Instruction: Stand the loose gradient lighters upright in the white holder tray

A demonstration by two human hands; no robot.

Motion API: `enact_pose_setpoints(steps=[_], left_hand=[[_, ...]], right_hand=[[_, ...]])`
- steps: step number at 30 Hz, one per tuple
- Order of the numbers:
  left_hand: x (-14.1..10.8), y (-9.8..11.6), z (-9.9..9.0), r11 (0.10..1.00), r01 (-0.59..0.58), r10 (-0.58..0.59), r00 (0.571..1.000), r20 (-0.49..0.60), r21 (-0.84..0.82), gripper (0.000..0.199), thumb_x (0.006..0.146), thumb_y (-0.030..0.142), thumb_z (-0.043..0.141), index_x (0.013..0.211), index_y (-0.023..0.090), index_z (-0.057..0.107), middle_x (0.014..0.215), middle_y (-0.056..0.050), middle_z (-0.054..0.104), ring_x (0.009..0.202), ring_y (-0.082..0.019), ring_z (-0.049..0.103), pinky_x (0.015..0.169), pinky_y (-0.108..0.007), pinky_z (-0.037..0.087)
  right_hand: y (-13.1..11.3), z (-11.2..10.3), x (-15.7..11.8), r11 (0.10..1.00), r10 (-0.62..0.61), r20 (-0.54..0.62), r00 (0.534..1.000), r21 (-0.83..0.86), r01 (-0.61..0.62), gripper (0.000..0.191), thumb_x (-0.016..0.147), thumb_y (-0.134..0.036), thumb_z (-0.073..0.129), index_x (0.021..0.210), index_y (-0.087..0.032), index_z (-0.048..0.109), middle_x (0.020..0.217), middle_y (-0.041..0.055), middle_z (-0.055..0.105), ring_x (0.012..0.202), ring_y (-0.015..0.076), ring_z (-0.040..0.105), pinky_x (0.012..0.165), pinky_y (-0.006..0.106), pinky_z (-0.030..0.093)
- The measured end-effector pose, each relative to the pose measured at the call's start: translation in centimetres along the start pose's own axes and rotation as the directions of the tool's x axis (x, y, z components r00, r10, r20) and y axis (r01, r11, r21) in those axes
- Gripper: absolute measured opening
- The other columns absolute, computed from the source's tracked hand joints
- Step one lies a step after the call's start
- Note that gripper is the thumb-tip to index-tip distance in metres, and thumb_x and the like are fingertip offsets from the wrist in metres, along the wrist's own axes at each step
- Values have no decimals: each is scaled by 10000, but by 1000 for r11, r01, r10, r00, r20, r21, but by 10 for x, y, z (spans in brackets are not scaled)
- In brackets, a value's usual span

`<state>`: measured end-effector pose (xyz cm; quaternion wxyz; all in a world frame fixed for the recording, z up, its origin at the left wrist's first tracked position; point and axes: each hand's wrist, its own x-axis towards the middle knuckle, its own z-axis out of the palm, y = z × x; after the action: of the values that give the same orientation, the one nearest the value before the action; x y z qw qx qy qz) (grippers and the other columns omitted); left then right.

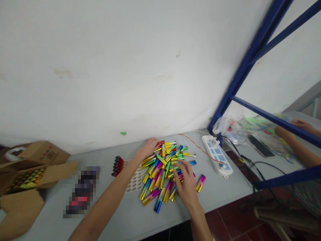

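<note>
A loose pile of shiny metallic lighters (160, 174), in gold, blue, green, magenta and red, lies on the grey table. At the pile's back left edge is my left hand (148, 148), its fingers together against a red lighter (161, 143); the fingertips are partly hidden. Over the right side of the pile, my right hand (186, 182) has its fingers bent but apart, touching the lighters beneath. Partly behind my left forearm sits a white tray with round holes (135, 179). Several red lighters with black tops (118, 165) stand in a row at its left end.
A white power strip (217, 155) with cables lies to the right, near a blue metal frame (235, 80). One lighter (201, 183) lies apart. Left are a blurred-out object (84, 189) and an open carton (50, 172). Beyond the frame, another person's arms (291, 134) show.
</note>
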<state>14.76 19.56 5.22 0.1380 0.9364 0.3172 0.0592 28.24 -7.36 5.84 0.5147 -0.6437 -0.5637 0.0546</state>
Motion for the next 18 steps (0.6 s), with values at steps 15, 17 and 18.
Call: enact_pose_setpoints(steps=[15,17,18], left_hand=[[-35,10,-4,942,265,-274,961,-16,-207,64,856,231,650,855,176,682,949,-132,710,937,-256,656,885,-332,492],[-43,11,-14,933,260,-275,961,-28,-250,96,847,257,670,774,194,666,827,-95,706,829,-238,645,814,-316,490],[-48,13,-20,929,255,-276,960,-42,-269,115,860,272,660,771,199,664,794,-83,701,790,-229,633,783,-310,485]], right_hand=[[-10,0,14,990,-121,164,979,87,108,215,1046,-258,523,1180,-251,690,1322,124,582,1252,262,604,1025,454,557],[-13,-4,13,992,-108,160,981,88,95,210,1048,-268,522,1163,-250,697,1321,120,588,1255,264,596,1041,465,540],[-14,-7,12,993,-100,152,983,84,88,208,1048,-273,524,1154,-250,701,1316,118,593,1258,266,590,1052,473,528]])
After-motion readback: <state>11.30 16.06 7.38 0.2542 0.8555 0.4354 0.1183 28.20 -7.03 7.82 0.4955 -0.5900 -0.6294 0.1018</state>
